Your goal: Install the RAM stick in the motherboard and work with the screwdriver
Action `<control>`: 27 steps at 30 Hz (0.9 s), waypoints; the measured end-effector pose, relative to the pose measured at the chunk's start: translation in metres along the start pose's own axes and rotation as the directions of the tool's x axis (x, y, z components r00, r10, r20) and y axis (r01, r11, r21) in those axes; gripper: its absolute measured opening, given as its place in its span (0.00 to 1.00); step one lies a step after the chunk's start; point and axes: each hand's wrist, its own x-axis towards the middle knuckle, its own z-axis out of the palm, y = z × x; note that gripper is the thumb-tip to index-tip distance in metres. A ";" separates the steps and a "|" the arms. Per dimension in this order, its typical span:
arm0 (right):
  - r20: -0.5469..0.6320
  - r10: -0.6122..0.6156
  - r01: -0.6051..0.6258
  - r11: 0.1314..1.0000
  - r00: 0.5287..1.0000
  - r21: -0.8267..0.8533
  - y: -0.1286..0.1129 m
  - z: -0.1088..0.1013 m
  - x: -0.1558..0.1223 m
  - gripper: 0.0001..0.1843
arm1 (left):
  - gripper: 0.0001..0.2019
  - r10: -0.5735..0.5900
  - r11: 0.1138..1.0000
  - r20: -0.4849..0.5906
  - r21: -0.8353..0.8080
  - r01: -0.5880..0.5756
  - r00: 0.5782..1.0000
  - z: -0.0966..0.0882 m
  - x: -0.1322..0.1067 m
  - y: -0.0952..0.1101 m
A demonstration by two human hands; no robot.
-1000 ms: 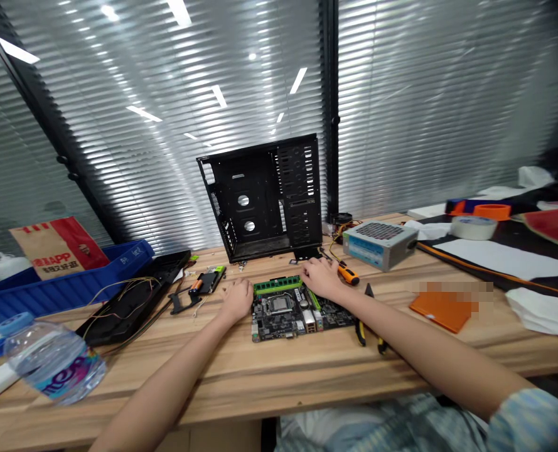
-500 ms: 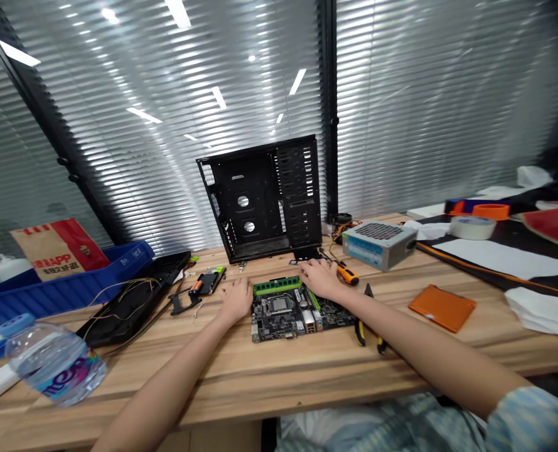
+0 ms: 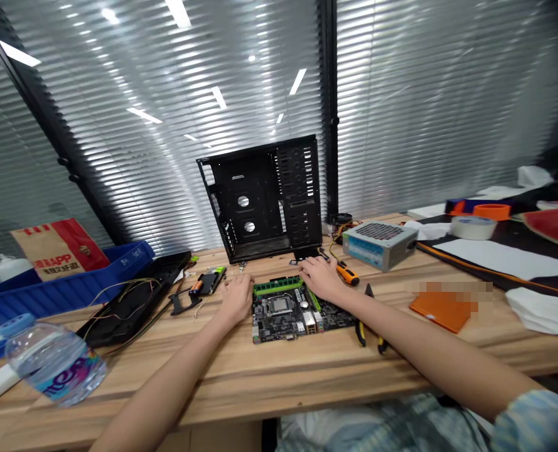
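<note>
My left hand (image 3: 236, 300) sits at the left edge of a green-and-black motherboard (image 3: 292, 314) lying flat on the wooden desk (image 3: 241, 370). My right hand (image 3: 322, 279) rests on the board's top right area, its fingers at the right end of a green memory module (image 3: 277, 285). That module lies along the board's far side, above the silver CPU socket (image 3: 279, 306). Neither hand is lifting anything. The left fingers are bunched, so I cannot tell if they grip the edge.
A black computer case frame (image 3: 264, 201) stands behind the board. Nearby lie an orange-handled screwdriver (image 3: 348, 274), yellow-handled pliers (image 3: 368, 329) and a power supply (image 3: 380, 246). On the left are a black panel with wires (image 3: 132, 307), a blue crate (image 3: 62, 295) and a water bottle (image 3: 53, 363).
Both hands stay at the board with only slight shifts. The board and the other objects keep their places.
</note>
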 end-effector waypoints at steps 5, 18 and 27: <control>-0.035 -0.103 0.101 0.994 0.994 -0.037 -0.005 -0.005 -0.003 0.15 | 0.12 0.080 0.996 -0.055 0.034 -0.078 0.995 -0.005 -0.003 0.003; 0.016 -0.186 0.186 0.982 0.983 -0.033 -0.005 -0.005 -0.003 0.16 | 0.11 0.196 0.980 -0.060 0.044 -0.193 0.979 -0.008 -0.003 0.006; 0.082 -0.179 0.180 0.984 0.980 -0.006 -0.007 -0.012 -0.003 0.14 | 0.08 0.250 0.967 -0.043 0.067 -0.247 0.967 -0.007 -0.002 0.003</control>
